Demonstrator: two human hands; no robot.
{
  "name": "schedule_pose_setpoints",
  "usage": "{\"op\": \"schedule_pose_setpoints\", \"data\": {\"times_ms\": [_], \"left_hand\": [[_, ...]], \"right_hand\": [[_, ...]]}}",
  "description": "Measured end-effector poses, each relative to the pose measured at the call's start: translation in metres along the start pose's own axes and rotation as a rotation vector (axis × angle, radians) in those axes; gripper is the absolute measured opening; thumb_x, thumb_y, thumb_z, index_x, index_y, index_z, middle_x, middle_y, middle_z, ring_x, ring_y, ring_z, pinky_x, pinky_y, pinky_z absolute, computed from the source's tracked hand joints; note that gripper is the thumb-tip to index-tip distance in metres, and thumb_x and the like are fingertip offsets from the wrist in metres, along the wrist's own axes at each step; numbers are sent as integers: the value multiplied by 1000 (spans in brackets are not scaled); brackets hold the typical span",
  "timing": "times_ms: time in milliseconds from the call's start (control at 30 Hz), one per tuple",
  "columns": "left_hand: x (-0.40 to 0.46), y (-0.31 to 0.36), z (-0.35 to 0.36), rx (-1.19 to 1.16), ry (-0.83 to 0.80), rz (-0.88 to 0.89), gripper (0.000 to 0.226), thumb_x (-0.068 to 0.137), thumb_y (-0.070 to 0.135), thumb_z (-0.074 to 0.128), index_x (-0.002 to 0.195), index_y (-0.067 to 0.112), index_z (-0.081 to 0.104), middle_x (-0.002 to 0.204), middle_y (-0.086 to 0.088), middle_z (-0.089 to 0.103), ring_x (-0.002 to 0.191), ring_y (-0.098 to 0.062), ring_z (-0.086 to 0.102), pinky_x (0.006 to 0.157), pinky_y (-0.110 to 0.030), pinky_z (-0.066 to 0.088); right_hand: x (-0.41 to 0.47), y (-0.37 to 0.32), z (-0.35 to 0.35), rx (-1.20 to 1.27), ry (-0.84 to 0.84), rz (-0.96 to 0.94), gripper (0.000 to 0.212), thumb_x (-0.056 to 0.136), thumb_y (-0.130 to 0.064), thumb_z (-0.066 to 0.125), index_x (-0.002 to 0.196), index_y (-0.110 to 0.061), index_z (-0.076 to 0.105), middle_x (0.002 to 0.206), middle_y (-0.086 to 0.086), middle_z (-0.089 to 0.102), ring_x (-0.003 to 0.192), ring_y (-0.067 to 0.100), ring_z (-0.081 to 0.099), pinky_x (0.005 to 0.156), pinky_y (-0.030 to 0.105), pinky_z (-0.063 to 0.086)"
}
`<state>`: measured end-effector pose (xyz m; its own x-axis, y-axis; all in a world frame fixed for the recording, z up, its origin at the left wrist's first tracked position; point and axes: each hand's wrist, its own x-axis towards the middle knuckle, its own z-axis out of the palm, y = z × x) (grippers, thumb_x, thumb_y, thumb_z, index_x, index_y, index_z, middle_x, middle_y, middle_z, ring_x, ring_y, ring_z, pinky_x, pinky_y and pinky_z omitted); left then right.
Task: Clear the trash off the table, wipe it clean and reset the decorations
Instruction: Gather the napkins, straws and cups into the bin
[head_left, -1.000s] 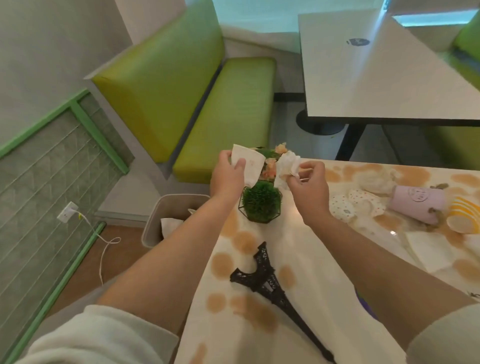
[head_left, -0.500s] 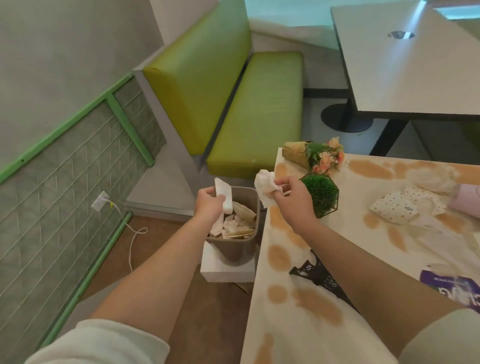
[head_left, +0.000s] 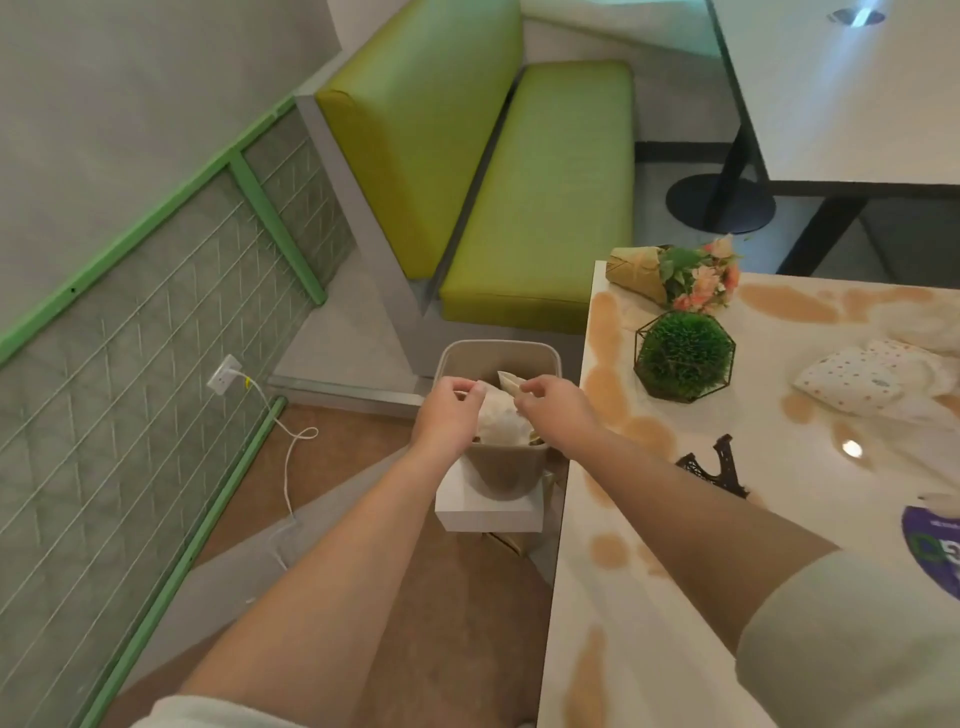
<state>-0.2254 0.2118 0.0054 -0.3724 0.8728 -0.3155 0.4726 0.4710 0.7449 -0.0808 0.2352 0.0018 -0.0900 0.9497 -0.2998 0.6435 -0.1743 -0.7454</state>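
Glossy cream table (head_left: 691, 519), blotched all over with tan stains (head_left: 605, 384); its left edge runs beside a beige bin (head_left: 506, 475) that stands on a white block (head_left: 485, 512) on the brown floor. Lime-green bench (head_left: 540, 208) with a padded back stands past the bin, against a grey wall with green trim. A second pale table on a dark round foot sits beyond. A white cord (head_left: 291, 441) runs from a wall socket across the floor.

At the table's far left corner lies a bouquet (head_left: 680, 275), kraft-paper cone, peach blooms. Just nearer along that edge is a round grass ball (head_left: 684, 354) inside a black wire cage. A dotted cloth (head_left: 862, 382) lies crumpled toward the right edge. A black lattice tower (head_left: 719, 467) lies partly behind the right forearm. A purple pack (head_left: 935, 551) shows at the right edge.

Both arms reach out over the bin. The left hand (head_left: 449, 415) has its fingers curled in, tips at a crumpled white tissue (head_left: 501, 423) on top of the bin's load; whether it pinches the tissue I cannot tell. The right hand (head_left: 558, 408) hangs above the bin's near right rim, fingers bent, tips at a folded paper (head_left: 509, 383); grip unclear too. Pale sleeves are pushed up on both arms.
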Motion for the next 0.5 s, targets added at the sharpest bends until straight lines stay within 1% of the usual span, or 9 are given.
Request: {"op": "schedule_pose_setpoints", "data": {"times_ms": [67,133,167,233,267,333,400,433,500], "left_hand": [[-6,5,4,1,-20,37,15,96,36,52,104,25,58,100,7,61,90,-14,58,72,-29,43],[-13,11,9,7,-42,56,16,96,37,51,104,25,58,101,6,62,92,-16,59,75,-31,46],[-20,18,14,17,-55,69,17,97,37,51,105,24,58,101,7,61,92,-16,59,77,-31,47],[-27,28,20,27,-65,83,18,97,37,50,107,24,57,100,8,59,92,-15,57,81,-33,49],[-32,36,26,28,-76,99,17,97,37,50,106,24,57,100,8,60,93,-15,57,84,-34,49],[-46,53,38,30,-118,143,18,97,37,50,107,24,58,104,7,62,97,-16,57,88,-35,48],[-62,70,52,45,-173,199,21,98,38,50,110,22,58,103,7,62,97,-16,57,83,-33,46],[-70,78,58,59,-198,227,24,98,39,49,112,22,58,103,7,61,96,-15,56,80,-32,44],[-89,93,73,76,-240,272,27,98,41,49,114,21,58,107,5,63,98,-16,58,78,-31,42]], "right_hand": [[-9,3,-6,0,6,1,30,97,-25,54,124,-18,64,120,3,66,102,21,63,76,33,55],[-18,2,-19,45,68,-18,25,96,-22,54,117,-18,67,113,2,67,97,18,62,78,32,53],[-25,4,-33,75,106,-27,22,96,-20,54,113,-18,67,107,0,67,92,16,62,74,31,52],[-32,4,-52,126,149,-35,18,95,-20,53,107,-19,67,93,-5,64,78,12,58,60,25,43],[-39,7,-64,152,172,-36,17,95,-21,53,104,-20,66,88,-5,63,73,12,56,56,24,40],[-53,19,-87,184,231,-32,16,94,-25,54,102,-21,68,89,0,66,74,15,58,59,28,43],[-68,35,-110,174,280,-4,16,93,-29,56,101,-23,67,93,-2,67,83,16,61,64,29,44],[-75,44,-121,165,300,13,15,93,-29,55,101,-23,67,93,-3,67,84,16,60,63,28,43],[-90,63,-143,169,346,56,13,93,-26,55,98,-24,66,91,-4,65,78,15,59,58,26,40]]}}
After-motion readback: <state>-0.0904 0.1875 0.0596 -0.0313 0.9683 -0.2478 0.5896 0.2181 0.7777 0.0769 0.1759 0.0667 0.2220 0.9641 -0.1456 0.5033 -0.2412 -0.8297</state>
